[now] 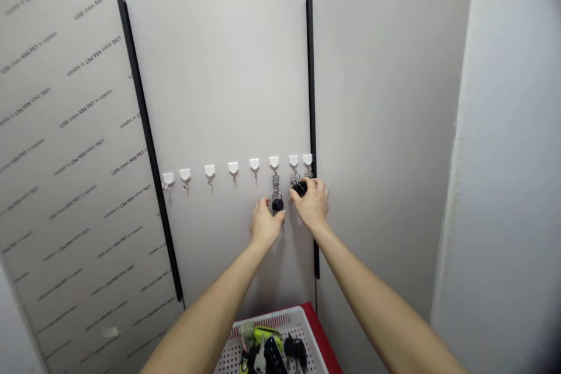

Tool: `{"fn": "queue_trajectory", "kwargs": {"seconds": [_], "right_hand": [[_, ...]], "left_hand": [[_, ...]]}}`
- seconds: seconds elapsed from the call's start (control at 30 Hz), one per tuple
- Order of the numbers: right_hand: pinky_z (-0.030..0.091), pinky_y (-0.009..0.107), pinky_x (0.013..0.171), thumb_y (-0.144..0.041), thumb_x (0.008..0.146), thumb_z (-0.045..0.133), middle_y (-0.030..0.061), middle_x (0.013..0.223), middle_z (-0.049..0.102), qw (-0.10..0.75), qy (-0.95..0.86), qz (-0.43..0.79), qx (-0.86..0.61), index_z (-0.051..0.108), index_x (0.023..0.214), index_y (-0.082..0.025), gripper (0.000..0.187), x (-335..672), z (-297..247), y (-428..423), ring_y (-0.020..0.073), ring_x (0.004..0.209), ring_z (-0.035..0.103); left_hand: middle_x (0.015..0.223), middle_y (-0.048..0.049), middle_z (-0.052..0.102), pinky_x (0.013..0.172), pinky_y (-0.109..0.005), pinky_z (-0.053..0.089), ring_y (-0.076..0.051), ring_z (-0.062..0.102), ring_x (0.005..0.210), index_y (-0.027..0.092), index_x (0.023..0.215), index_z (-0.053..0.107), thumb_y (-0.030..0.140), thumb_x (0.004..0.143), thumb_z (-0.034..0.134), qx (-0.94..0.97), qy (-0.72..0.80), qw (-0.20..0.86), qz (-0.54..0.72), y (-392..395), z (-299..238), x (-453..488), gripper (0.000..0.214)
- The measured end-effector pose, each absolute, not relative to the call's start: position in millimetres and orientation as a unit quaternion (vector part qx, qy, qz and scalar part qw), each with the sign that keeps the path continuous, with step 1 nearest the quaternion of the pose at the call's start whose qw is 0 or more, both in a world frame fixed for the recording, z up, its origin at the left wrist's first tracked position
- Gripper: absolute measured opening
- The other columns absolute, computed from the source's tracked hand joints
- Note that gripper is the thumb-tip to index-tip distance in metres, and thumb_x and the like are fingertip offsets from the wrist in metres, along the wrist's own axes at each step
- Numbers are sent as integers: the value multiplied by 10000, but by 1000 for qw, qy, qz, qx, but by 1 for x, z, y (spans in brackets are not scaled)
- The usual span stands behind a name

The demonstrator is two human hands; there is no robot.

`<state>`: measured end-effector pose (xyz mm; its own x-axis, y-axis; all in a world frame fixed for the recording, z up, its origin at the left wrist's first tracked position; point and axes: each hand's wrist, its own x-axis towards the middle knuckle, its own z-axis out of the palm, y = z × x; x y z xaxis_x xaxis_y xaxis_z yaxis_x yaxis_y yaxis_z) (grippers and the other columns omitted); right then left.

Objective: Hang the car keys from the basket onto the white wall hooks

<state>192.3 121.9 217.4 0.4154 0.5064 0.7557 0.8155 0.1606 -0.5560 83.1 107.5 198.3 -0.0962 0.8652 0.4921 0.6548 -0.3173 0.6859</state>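
Note:
A row of several white adhesive wall hooks (233, 168) runs across the pale panel. A set of keys with a black fob (277, 205) hangs by a metal ring from one hook (274, 162). My left hand (266, 223) is directly below that fob, with its fingertips at the fob's lower edge; I cannot tell whether it grips the fob. My right hand (312, 204) has its fingers on a second black key fob (300, 189), which hangs from the hook (293, 160) to the right by a metal ring.
A white perforated basket (267, 319) on a red base (322, 336) sits below my arms, holding keys and a neon-green item (267, 336). Black vertical strips (312, 128) edge the panel. A pale side wall (495, 158) stands to the right.

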Motion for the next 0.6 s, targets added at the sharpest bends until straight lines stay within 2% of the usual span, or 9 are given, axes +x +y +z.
{"fn": "queue_trajectory", "kwargs": {"seconds": [0.13, 0.23, 0.3, 0.43, 0.6], "right_hand": [[330, 325, 652, -353, 615, 445, 90, 1020, 365, 536, -524, -145, -645, 465, 934, -194, 358, 188, 214, 129, 215, 849, 411], [346, 292, 613, -294, 630, 417, 93, 1041, 352, 544, -535, -145, -630, 488, 886, -179, 289, 192, 213, 132, 177, 769, 450], [352, 279, 625, -263, 639, 400, 93, 1013, 390, 560, -544, -141, -608, 507, 841, -165, 248, 197, 214, 133, 166, 758, 457], [352, 256, 675, -234, 648, 382, 73, 821, 509, 587, -572, -129, -558, 529, 784, -148, 219, 209, 220, 130, 155, 760, 463], [356, 246, 649, -263, 640, 388, 43, 742, 548, 577, -577, -127, -564, 553, 760, -166, 225, 221, 237, 120, 139, 686, 477]], "left_hand": [[958, -64, 528, 665, -298, 368, -200, 482, 865, 207, 959, 403, 393, 589, 468, 635, 618, 122, 447, 118, 206, 97, 419], [876, -64, 569, 621, -298, 371, -210, 513, 809, 216, 874, 468, 385, 608, 443, 630, 643, 124, 417, 122, 204, 103, 317], [837, -68, 583, 603, -288, 368, -208, 522, 788, 214, 804, 505, 373, 619, 425, 641, 640, 119, 406, 122, 204, 105, 257], [764, -60, 593, 561, -260, 362, -185, 533, 712, 193, 726, 532, 372, 625, 407, 670, 598, 119, 423, 118, 210, 101, 240], [621, -25, 573, 519, -227, 360, -139, 521, 597, 166, 669, 534, 379, 607, 417, 681, 530, 154, 482, 116, 234, 86, 251]]}}
